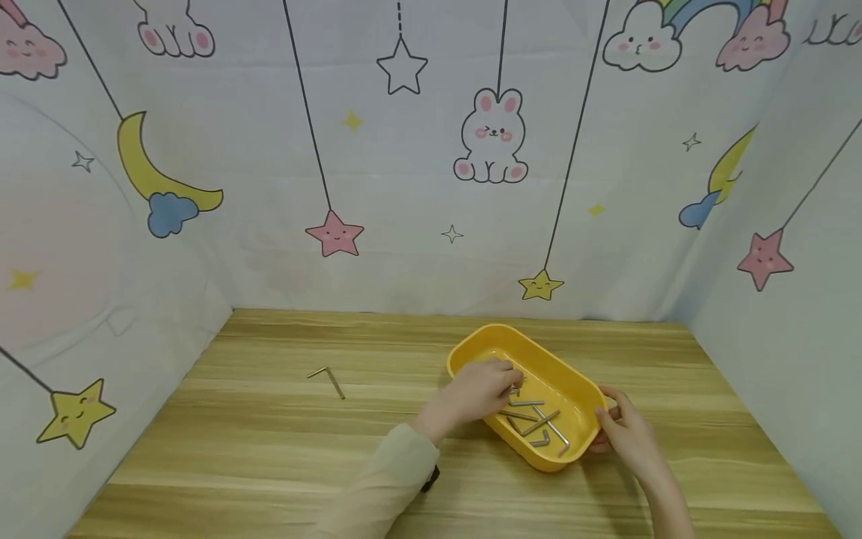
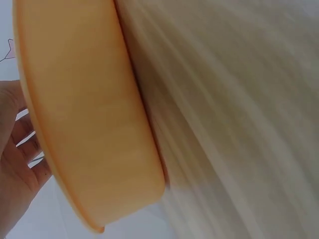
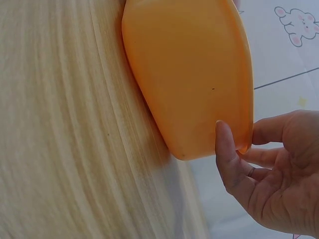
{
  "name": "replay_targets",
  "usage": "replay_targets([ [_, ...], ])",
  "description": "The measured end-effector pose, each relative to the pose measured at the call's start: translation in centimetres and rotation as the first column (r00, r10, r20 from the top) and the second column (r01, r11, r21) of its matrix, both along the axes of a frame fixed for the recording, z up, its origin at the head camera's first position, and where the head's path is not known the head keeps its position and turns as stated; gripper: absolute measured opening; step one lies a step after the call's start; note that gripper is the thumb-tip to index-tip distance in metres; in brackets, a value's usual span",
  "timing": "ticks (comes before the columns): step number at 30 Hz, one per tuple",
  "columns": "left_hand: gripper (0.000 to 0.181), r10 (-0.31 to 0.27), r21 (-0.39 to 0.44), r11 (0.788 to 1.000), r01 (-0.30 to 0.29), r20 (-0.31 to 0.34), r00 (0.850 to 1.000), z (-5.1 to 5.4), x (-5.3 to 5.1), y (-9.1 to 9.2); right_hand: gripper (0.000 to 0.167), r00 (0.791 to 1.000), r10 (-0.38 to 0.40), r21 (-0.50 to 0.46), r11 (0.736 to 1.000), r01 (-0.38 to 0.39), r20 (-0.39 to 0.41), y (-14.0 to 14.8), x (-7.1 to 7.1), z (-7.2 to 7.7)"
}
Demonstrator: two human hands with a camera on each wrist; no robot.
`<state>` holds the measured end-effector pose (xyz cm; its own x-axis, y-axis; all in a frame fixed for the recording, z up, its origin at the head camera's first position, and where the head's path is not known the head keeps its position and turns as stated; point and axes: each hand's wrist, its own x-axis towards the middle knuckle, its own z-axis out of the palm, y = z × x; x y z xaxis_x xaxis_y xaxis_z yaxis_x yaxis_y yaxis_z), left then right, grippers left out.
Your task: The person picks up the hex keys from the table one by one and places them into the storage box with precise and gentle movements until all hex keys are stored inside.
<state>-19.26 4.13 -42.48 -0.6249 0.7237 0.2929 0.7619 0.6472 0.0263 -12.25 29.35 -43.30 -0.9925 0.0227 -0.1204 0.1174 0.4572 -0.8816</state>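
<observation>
A yellow plastic tray [image 1: 539,460] stands at an angle on the table, with several L-shaped hex keys [image 1: 554,428] lying loose inside. My left hand [image 1: 480,389] reaches over the near rim into the tray with curled fingers. Between those fingers, a thin metal piece shows in the left wrist view, apparently a hex key [image 2: 36,160], mostly hidden by the hand [image 2: 17,159]. At the tray's right end, my right hand [image 1: 628,434] grips the rim, its thumb against the outer wall in the right wrist view. Another hex key [image 1: 333,380] lies on the table, left of the tray.
The wood-grain table [image 1: 269,464] meets a white printed cloth [image 1: 417,277] at the back and both sides. A small black object [image 1: 431,479] shows beside the left cuff, partly hidden by it.
</observation>
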Motion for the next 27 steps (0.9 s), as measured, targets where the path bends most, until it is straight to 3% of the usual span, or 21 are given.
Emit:
replay_targets([
  [14,0.015,0.014,-0.056,0.998,-0.006,0.144,0.990,-0.3,-1.2,2.7,0.050,1.000,-0.001,0.008,1.000,0.001,-0.001,0.1,-0.3,-0.2],
  [27,0.009,0.012,-0.095,0.995,0.002,0.152,0.988,-1.3,-1.9,4.6,0.050,1.000,0.003,-0.011,1.000,-0.002,0.007,0.1,-0.2,-0.1],
])
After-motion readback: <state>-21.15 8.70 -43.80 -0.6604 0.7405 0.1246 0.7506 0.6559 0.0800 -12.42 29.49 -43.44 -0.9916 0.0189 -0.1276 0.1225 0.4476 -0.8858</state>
